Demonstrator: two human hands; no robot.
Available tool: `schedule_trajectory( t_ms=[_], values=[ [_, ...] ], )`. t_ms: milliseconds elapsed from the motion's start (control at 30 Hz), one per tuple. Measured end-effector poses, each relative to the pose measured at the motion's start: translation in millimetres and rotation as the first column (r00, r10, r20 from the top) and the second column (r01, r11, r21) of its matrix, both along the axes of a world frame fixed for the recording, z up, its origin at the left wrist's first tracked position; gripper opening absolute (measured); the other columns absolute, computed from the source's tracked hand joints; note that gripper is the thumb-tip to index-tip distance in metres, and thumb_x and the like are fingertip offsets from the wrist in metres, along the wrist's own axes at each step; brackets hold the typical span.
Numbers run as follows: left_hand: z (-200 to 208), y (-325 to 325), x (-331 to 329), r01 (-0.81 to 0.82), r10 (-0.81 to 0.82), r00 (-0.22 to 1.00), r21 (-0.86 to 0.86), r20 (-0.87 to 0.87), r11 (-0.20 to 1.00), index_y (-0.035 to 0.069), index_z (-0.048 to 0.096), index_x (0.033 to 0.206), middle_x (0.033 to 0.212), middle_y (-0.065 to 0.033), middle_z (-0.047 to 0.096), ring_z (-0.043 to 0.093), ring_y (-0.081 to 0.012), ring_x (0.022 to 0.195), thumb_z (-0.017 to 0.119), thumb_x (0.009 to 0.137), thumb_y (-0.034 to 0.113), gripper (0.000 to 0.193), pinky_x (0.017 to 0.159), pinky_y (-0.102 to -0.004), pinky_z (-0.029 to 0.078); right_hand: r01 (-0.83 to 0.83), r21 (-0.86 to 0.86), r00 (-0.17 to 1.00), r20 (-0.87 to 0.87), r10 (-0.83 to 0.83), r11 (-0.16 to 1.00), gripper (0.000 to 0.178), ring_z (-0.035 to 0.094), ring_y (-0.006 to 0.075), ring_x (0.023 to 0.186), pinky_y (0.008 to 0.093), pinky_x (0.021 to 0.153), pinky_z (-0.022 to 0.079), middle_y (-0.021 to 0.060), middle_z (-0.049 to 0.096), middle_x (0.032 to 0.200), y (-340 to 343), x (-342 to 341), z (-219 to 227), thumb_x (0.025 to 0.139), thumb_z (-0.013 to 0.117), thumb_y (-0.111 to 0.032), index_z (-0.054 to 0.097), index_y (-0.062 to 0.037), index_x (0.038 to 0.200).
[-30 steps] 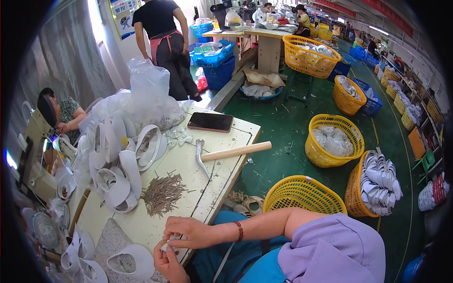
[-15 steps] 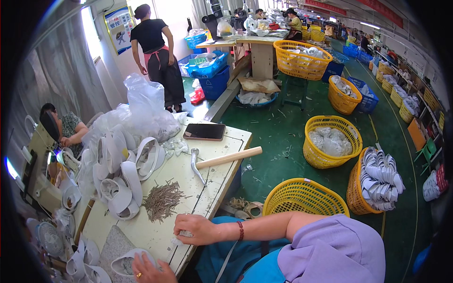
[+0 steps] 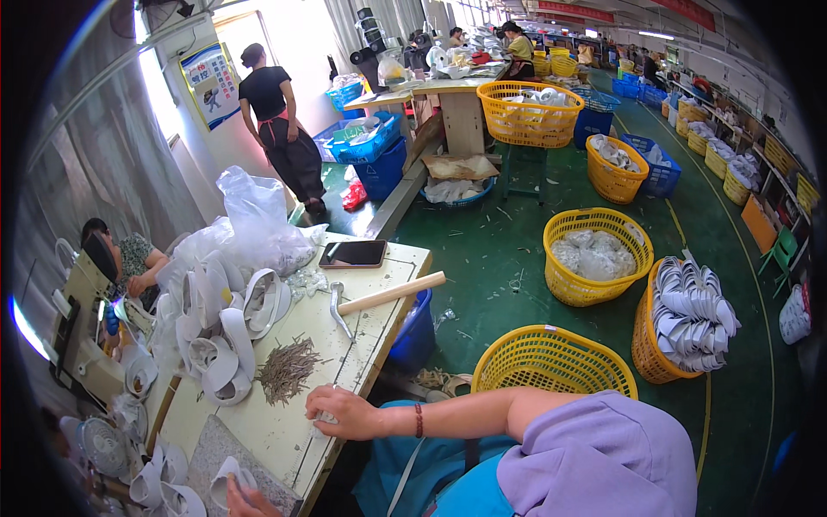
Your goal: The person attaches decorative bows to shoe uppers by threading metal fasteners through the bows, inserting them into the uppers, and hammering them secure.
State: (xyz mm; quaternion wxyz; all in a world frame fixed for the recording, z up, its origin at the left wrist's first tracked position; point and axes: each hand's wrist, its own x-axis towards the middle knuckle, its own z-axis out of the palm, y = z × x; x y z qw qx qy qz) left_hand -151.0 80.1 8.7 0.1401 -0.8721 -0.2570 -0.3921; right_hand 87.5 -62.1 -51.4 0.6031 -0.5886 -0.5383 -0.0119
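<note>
Fingers of the left hand (image 3: 251, 502) now lie against a white, smooth, curved loop-shaped shoe piece (image 3: 226, 470), where a second ago both hands met over a small, whitish, crinkled bundle (image 3: 327, 416). The hands have parted: the bundle is kept in the right hand (image 3: 346, 415), its fingers curled together and clamped on it, low over the pale wooden counter (image 3: 267, 422). That leaves the left hand free to handle the shoe piece, so the work seems to be passing from the bundle to that loop. The loop is just ahead of the left fingers, over a grey speckled flat slab (image 3: 220, 439); whether those fingers are pinched shut cannot be told, since they run toward the lower edge. Earlier the loop lay crosswise; it looks turned now, its rounded end pointing away from the fingers and its long axis running roughly outward from them, though its near end is hidden. The bundle's long axis is lost under the right fingers.
</note>
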Motion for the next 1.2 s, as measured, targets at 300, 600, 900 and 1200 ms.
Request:
schedule_trajectory(
  t_ms=[300, 600, 900, 1200],
  values=[
    [34.5, -38.3, 0.3, -0.143, 0.155, 0.988, -0.334, 0.011, 0.932, -0.002, 0.060, 0.111, 0.101, -0.0202, 0.064, 0.062, -0.0370, 0.087, 0.044, 0.096, 0.033, 0.042, 0.074, -0.0374, 0.049, -0.091, 0.034, 0.950, -0.298, 0.097, 0.995, 0.015, 0.061, 0.0237, 0.080, 0.0336, 0.076, 0.049, 0.0105, 0.061, 0.087, -11.0, -12.3, 33.4, 0.077, 0.060, -0.009, 0.059, -0.0027, 0.090],
    [38.8, -45.1, 8.2, 0.169, 0.045, 0.946, -0.609, 0.321, 0.775, -0.015, 0.056, 0.108, 0.107, -0.0251, 0.061, 0.059, -0.0320, 0.097, 0.062, 0.079, 0.011, 0.039, 0.084, -0.0357, 0.047, -0.279, 0.156, 0.939, -0.164, 0.303, 0.947, 0.018, 0.059, 0.0130, 0.080, 0.0245, 0.059, 0.051, 0.0060, 0.060, 0.094, -22.4, -28.3, 57.2, 0.077, 0.057, -0.003, 0.056, -0.0012, 0.095],
    [20.2, -34.7, 28.8, 0.638, -0.149, 0.731, -0.591, 0.666, 0.494, -0.002, 0.060, 0.105, 0.095, -0.0101, 0.064, 0.060, -0.0165, 0.083, 0.053, 0.084, 0.007, 0.024, 0.070, -0.0286, 0.045, -0.337, 0.305, 0.937, 0.021, 0.348, 0.891, 0.017, 0.059, 0.0187, 0.083, 0.0297, 0.065, 0.049, 0.0083, 0.058, 0.099, -57.8, -45.8, 96.0, 0.075, 0.060, -0.003, 0.053, -0.0022, 0.091],
    [35.5, -101.0, 66.0, 0.675, -0.306, 0.730, -0.578, 0.611, 0.458, -0.004, 0.063, 0.102, 0.091, -0.0088, 0.065, 0.062, -0.0147, 0.083, 0.056, 0.079, 0.004, 0.025, 0.073, -0.0248, 0.048, -0.283, 0.410, 0.949, 0.248, 0.193, 0.867, 0.016, 0.059, 0.0277, 0.082, 0.0361, 0.071, 0.048, 0.0113, 0.056, 0.093, -88.5, -52.1, 110.9, 0.074, 0.058, -0.003, 0.052, -0.0016, 0.088]
  ],
)
